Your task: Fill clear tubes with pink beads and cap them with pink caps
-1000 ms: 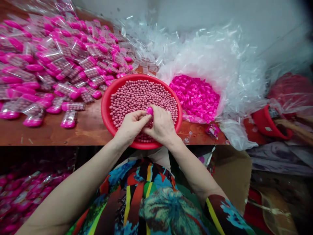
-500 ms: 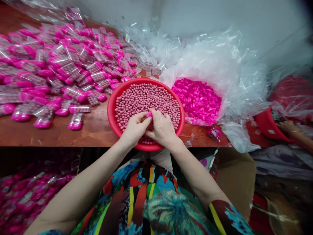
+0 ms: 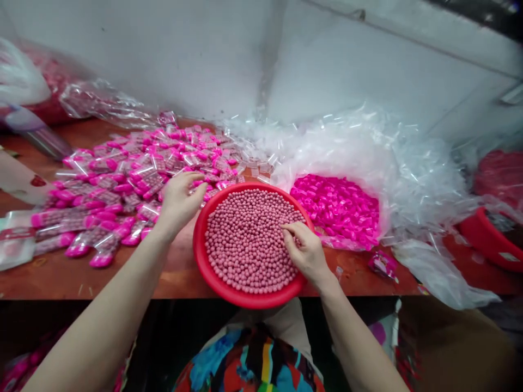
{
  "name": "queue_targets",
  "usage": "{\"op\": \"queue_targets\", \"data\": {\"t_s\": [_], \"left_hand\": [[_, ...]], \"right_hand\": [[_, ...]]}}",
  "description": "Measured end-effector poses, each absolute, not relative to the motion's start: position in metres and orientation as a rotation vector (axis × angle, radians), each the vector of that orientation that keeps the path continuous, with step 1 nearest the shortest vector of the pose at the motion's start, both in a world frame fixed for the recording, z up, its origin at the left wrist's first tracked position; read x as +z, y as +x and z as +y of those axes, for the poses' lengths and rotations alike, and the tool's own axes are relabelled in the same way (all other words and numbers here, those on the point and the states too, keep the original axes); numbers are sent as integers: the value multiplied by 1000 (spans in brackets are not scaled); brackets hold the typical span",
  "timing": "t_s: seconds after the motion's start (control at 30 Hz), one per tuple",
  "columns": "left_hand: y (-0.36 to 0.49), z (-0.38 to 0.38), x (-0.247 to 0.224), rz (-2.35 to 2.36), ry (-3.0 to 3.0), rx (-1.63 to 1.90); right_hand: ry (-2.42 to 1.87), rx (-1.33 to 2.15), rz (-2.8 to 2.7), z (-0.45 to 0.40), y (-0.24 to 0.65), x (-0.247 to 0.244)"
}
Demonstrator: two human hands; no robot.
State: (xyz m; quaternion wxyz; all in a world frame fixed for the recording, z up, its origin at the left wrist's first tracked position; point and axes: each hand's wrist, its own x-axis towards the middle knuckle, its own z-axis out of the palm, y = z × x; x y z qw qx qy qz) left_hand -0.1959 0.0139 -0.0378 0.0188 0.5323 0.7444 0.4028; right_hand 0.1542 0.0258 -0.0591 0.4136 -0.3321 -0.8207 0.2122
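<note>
A red plastic bowl [image 3: 200, 261] full of small round pinkish beads [image 3: 249, 239] stands at the table's front edge. My left hand [image 3: 180, 204] hovers left of the bowl, over the near side of a pile of clear containers with bright pink ends [image 3: 139, 179], filled with similar beads. Its thumb and fingers are apart, holding nothing visible. Over the bowl's right side is my right hand [image 3: 306, 250], fingers curled in toward the thumb; whatever they may hold is hidden. Loose bright pink caps [image 3: 335, 209] lie in an opened plastic bag just right of the bowl.
Clear plastic pieces and bagging [image 3: 347, 147] are heaped against the wall. A small pink packet [image 3: 383, 264] lies near the front edge. Another red bowl [image 3: 490, 239] is at far right. A bottle [image 3: 38, 130] and a white jug [image 3: 20, 73] stand at far left.
My hands, earlier together over the beads around a small pink piece, have parted. The left moved out to the pile; the right moved to the bowl's right side. The view has tilted up.
</note>
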Motion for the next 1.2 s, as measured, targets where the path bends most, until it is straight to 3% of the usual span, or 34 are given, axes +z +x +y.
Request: {"op": "queue_targets", "data": {"t_s": [0.13, 0.23, 0.4, 0.5, 0.6, 0.77, 0.93, 1.07, 1.2], "left_hand": [[-176, 85, -29, 1999, 1469, 978], [-175, 135, -40, 1856, 1395, 796], [-181, 196, -77, 1634, 1692, 551], [-186, 221, -95, 1420, 2056, 299], [-188, 237, -107, 1239, 2477, 0], [-180, 243, -116, 1080, 2807, -308], [-189, 245, -101, 1350, 2640, -287], [-200, 248, -75, 1762, 2128, -8], [-200, 243, -55, 1871, 1769, 242]], "right_hand": [[-984, 600, -1948, 87, 155, -37], [-1129, 897, -1862, 158, 141, -31], [-1133, 961, -2204, 255, 91, -47], [-1081, 836, -2630, 277, 78, -61], [-1253, 475, -2950, 283, 90, -70], [-1540, 61, -2982, 280, 103, -73], [-1272, 43, -2887, 277, 74, -88], [-1145, 146, -2909, 284, 61, -112], [-1237, 229, -2869, 298, 60, -120]]}}
